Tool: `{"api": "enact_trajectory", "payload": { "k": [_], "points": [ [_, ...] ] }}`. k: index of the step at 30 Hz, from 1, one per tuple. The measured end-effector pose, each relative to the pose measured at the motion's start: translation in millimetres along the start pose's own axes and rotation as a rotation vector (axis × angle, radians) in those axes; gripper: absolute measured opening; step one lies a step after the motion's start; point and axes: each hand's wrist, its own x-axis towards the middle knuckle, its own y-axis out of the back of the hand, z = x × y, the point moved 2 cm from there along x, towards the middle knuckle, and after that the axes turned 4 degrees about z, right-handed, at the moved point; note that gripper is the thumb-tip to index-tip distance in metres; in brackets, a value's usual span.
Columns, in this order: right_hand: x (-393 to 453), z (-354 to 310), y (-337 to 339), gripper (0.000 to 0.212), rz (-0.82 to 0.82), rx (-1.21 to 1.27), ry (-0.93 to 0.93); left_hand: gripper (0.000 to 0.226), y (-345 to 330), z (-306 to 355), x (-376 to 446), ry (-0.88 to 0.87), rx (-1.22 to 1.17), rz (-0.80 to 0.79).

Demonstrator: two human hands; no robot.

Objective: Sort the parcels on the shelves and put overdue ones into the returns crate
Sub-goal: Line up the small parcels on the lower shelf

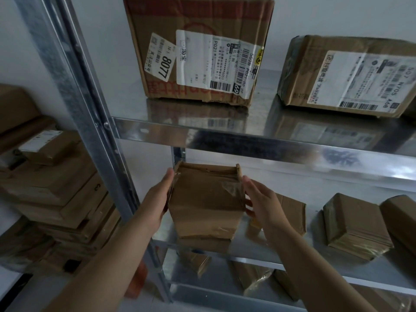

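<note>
A plain brown cardboard parcel (206, 203), taped at its corners, stands at the front left of the middle shelf (292, 251). My left hand (157, 199) lies flat against its left side with straight fingers. My right hand (261, 201) is at its right side, fingers straight, fingertips at the taped corner. No label shows on the faces turned to me. On the upper shelf (225, 134) stand a large labelled box marked 8077 (198, 52) and a flatter labelled parcel (351, 77).
Several small brown parcels (355, 224) lie to the right on the middle shelf, one (292, 210) right behind my right hand. More parcels (252, 275) sit on the shelf below. A steel upright (90, 122) stands left. Stacked cardboard boxes (51, 194) fill the neighbouring shelf.
</note>
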Motion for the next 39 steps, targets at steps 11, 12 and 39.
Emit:
{"api": "enact_trajectory", "payload": {
  "k": [11, 12, 39],
  "points": [
    [-6, 18, 5, 0.047, 0.059, -0.078, 0.159, 0.057, 10, -14, -18, -0.093, -0.15, -0.028],
    [-8, 24, 4, 0.05, 0.076, -0.076, 0.12, 0.055, 11, -21, -20, -0.096, -0.121, -0.025],
    [-5, 74, -19, 0.028, -0.108, 0.02, -0.258, 0.017, 2, -59, -3, 0.01, 0.202, 0.131]
  ]
}}
